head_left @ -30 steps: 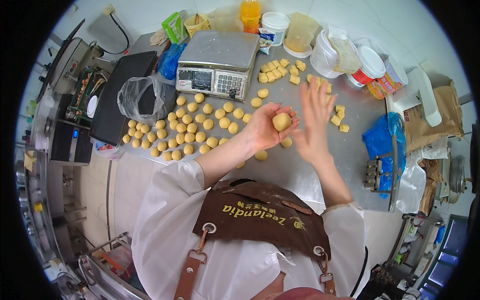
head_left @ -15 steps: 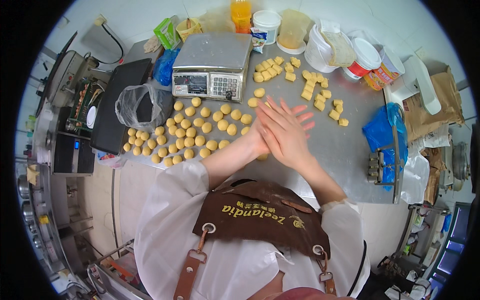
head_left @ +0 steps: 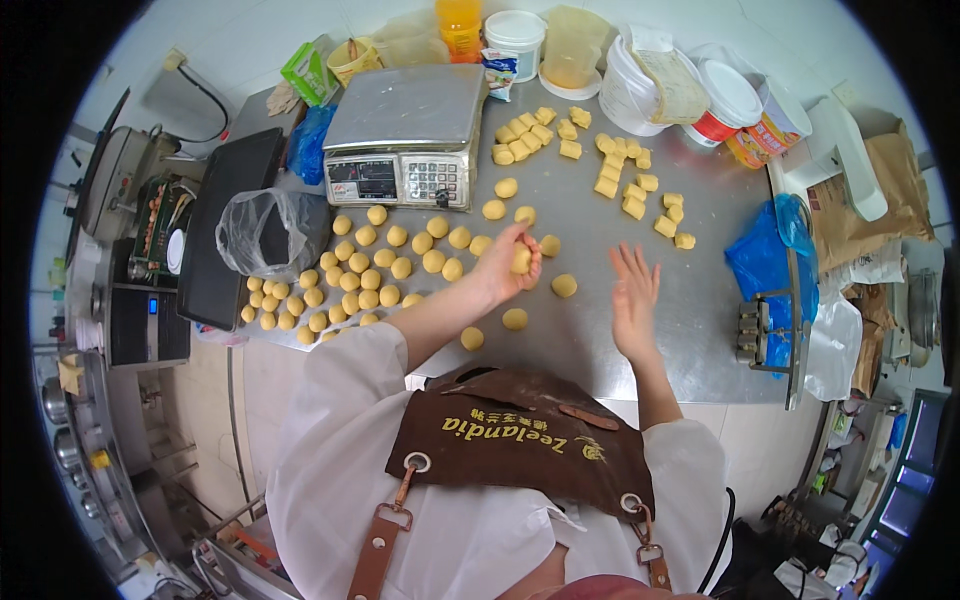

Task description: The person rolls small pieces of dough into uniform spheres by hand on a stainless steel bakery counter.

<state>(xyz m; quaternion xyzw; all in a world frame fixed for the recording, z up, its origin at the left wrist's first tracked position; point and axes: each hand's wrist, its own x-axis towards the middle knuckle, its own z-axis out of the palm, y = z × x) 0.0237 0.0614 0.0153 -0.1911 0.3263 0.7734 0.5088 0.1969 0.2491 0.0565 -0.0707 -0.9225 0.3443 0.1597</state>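
My left hand (head_left: 503, 268) is closed around a yellow dough ball (head_left: 521, 261), which shows between its curled fingers above the steel table (head_left: 690, 330). To the right, my right hand (head_left: 633, 302) is held apart with its fingers stretched out and nothing in it. Several loose dough balls lie about my left hand, one of them a dough ball (head_left: 564, 286) between the two hands. Many round dough balls (head_left: 369, 299) cover the table at left. Beyond my right hand lie cut chunks of dough (head_left: 607, 187), blocky and unrolled.
A digital scale (head_left: 402, 140) stands at the back left, beside a clear plastic bag (head_left: 268, 235) and a black tray (head_left: 228, 220). White tubs (head_left: 632, 95) and a jug (head_left: 575, 50) line the wall. Blue plastic (head_left: 765, 255) and a metal rack (head_left: 790, 320) stand at the right edge.
My hands were pressed together, one over the other. They have parted: my right hand moved right and opened, my left closed around a dough ball. The view shifted slightly.
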